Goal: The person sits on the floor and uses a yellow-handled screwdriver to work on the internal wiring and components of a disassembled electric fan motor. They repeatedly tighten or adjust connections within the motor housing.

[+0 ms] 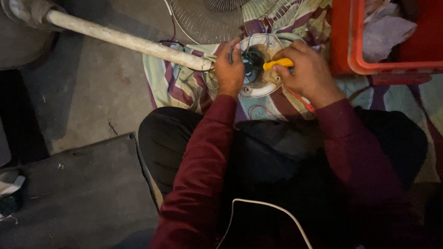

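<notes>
Head view, looking down past a lap in dark trousers and two maroon sleeves. At nine o'clock lies a dark flat board (87, 193) on the concrete floor (97, 87). From ten o'clock a pale, worn pole (124, 40) runs slantwise toward the centre, its end meeting the round white motor housing (260, 87) at about twelve o'clock. That housing rests on a striped cloth (175, 85) spread on the floor, with thin wires looping around it and a dark motor core (253, 62) showing in its middle.

Just left of the core, the left hand (229, 69) is pressed against the housing, fingers curled over its rim and onto the dark core, holding it in a closed grasp. Beyond, at twelve o'clock, a wire fan guard (207, 18) lies on the cloth.

To the right of the core, the right hand (307, 69) is closed around a yellow-handled screwdriver (278, 63), whose tip end points leftward into the core. A thin red wire (300, 99) trails beneath that wrist.

At one to two o'clock stands a red plastic crate (369, 64) with crumpled pale material inside. At six o'clock a white cable (272, 212) curves across the lap.
</notes>
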